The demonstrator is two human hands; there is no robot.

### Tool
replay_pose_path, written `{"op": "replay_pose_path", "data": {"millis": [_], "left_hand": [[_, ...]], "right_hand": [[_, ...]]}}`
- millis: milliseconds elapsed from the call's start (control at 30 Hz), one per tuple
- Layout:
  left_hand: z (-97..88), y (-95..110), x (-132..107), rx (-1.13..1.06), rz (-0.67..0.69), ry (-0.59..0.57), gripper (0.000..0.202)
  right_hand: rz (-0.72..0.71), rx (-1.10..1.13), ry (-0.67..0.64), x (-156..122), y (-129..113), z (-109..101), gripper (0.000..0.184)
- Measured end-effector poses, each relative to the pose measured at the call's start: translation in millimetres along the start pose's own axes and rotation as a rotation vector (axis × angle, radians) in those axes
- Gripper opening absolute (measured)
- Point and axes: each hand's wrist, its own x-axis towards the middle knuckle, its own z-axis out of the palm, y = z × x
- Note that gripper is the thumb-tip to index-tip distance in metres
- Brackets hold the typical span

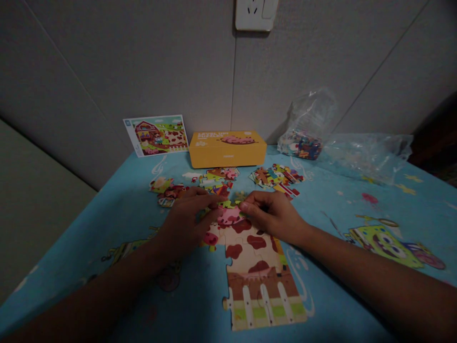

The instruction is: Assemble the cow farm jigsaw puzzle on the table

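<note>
The pink piece (230,216) lies between my left hand (191,214) and right hand (274,214), about equally near, at the far end of the joined puzzle (252,250), which runs lengthwise toward me; both hands curl in at the piece's edges, whether pinching I cannot tell; beyond, loose pieces (273,175) and a yellow box (228,153) sit on the bench (117,195)

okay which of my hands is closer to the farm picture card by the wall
Left. Your left hand is in front of the farm picture card and a little to its right; your right hand is farther over to the right.
</note>
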Motion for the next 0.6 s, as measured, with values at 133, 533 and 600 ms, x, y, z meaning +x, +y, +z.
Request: {"op": "replay_pose_path", "data": {"millis": [133,533,600], "left_hand": [[-1.0,1.0,1.3,0.02,0.02,0.021,0.022],[-1.0,1.8,-0.2,0.012,-0.007,0.035,0.02],[-0.6,0.8,-0.4,0.002,-0.016,0.035,0.021]], "right_hand": [[-0.023,-0.022,-0.001,0.2,-1.7,0.0,0.041],[-0.101,-0.084,-0.039,-2.9,0.1,-2.5,0.024],[-0.101,-0.092,-0.032,-2.9,-0.3,-2.4,0.024]]}}
